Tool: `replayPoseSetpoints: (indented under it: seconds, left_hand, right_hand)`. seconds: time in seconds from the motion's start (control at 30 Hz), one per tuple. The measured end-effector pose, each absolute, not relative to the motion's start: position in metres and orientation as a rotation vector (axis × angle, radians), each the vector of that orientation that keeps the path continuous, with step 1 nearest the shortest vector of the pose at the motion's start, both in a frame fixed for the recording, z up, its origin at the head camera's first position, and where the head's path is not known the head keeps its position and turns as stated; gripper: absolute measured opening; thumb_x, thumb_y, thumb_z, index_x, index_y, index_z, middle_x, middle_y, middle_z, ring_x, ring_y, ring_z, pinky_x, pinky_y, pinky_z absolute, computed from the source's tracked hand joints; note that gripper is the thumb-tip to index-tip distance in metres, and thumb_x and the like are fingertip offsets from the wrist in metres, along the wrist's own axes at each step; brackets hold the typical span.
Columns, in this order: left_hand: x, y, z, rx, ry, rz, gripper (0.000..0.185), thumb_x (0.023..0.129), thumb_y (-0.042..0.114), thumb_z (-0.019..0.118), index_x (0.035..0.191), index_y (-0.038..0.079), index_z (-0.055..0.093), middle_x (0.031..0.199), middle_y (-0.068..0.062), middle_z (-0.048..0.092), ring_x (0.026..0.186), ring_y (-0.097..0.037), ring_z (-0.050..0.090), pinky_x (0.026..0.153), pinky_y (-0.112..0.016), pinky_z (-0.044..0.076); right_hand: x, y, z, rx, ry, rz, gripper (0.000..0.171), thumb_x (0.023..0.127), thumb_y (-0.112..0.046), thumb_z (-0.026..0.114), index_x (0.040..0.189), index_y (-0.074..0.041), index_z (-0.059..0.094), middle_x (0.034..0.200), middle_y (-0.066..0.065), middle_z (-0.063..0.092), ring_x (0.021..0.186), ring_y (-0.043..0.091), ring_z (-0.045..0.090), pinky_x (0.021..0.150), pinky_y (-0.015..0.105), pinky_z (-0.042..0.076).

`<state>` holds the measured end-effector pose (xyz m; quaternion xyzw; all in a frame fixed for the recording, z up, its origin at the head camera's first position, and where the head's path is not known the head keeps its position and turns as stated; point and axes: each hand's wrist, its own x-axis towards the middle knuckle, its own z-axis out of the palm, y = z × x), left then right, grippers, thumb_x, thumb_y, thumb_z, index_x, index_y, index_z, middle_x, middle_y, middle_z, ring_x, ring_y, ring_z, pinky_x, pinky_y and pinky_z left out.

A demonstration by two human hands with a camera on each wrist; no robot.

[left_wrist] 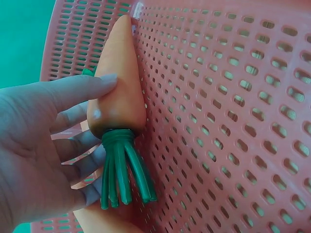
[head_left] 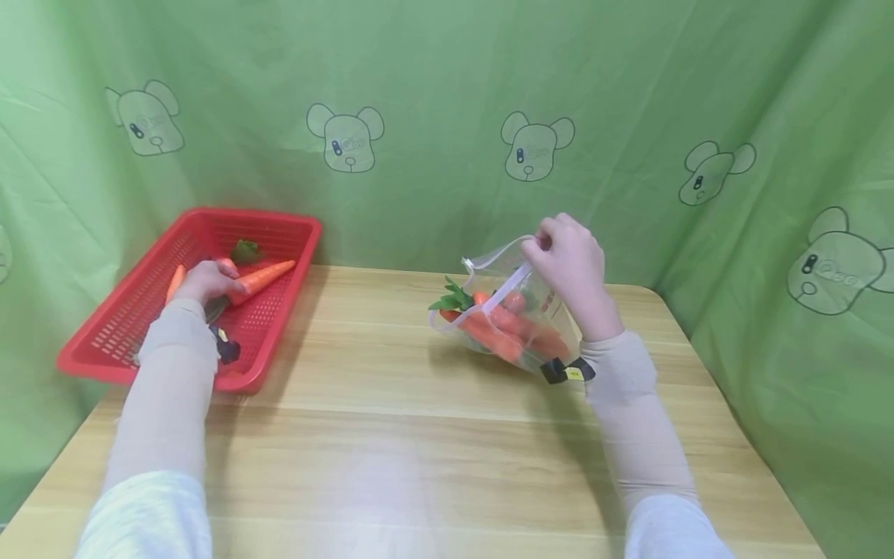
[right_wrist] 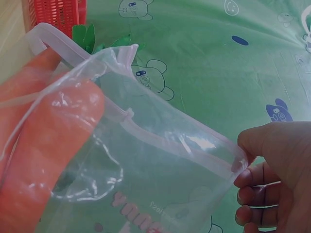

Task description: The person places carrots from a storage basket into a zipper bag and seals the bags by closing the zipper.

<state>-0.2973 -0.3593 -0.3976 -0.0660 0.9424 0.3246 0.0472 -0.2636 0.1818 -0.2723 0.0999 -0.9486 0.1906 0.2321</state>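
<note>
In the red basket, my left hand grips an orange carrot with a green stem tuft. The thumb lies on its upper side and the other fingers bend behind it. Over at the right, my right hand pinches the edge of a clear zip bag and holds that side up. The bag's mouth gapes to the left. Several carrots and some green leaves are inside or at its mouth.
Another carrot and a leafy green piece lie in the basket. A wooden table lies under the basket and bag. Green curtains with bear-head prints hang behind and at both sides.
</note>
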Motion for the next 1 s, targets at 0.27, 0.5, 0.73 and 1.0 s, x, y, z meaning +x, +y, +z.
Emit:
replayPoseSetpoints:
  seconds: [0.27, 0.5, 0.73, 1.0]
  left_hand:
    - [-0.295, -0.358, -0.396, -0.207, 2.849, 1.011, 0.048, 0.084, 0.023, 0.070, 0.116, -0.009, 0.055, 0.111, -0.027, 0.055, 0.104, -0.039, 0.049, 0.093, -0.045, 0.041]
    - [-0.293, -0.356, -0.393, -0.191, 2.802, 1.055, 0.044, 0.086, 0.019, 0.070, 0.116, -0.010, 0.055, 0.101, -0.017, 0.059, 0.097, -0.034, 0.051, 0.083, -0.039, 0.044]
    - [-0.294, -0.356, -0.392, -0.183, 2.797, 1.082, 0.041, 0.083, 0.017, 0.072, 0.109, -0.011, 0.058, 0.085, -0.005, 0.062, 0.087, -0.027, 0.053, 0.075, -0.031, 0.043]
    - [-0.296, -0.355, -0.385, -0.193, 2.796, 1.069, 0.038, 0.083, 0.020, 0.074, 0.105, -0.009, 0.062, 0.076, 0.004, 0.061, 0.083, -0.023, 0.052, 0.072, -0.028, 0.043]
  right_hand:
    - [-0.264, 0.183, -0.274, 0.277, -2.594, 0.524, 0.017, 0.082, -0.019, 0.050, 0.076, -0.005, 0.057, 0.083, 0.011, 0.054, 0.074, 0.028, 0.049, 0.059, 0.038, 0.038]
    - [-0.265, 0.183, -0.275, 0.276, -2.583, 0.527, 0.016, 0.082, -0.019, 0.050, 0.075, -0.005, 0.056, 0.081, 0.010, 0.053, 0.072, 0.027, 0.049, 0.058, 0.038, 0.037]
    - [-0.265, 0.183, -0.274, 0.274, -2.574, 0.535, 0.017, 0.082, -0.019, 0.050, 0.074, -0.005, 0.057, 0.081, 0.010, 0.053, 0.072, 0.028, 0.050, 0.058, 0.038, 0.037]
    - [-0.264, 0.184, -0.272, 0.268, -2.580, 0.523, 0.017, 0.082, -0.019, 0.050, 0.075, -0.005, 0.056, 0.081, 0.010, 0.053, 0.072, 0.028, 0.049, 0.058, 0.037, 0.037]
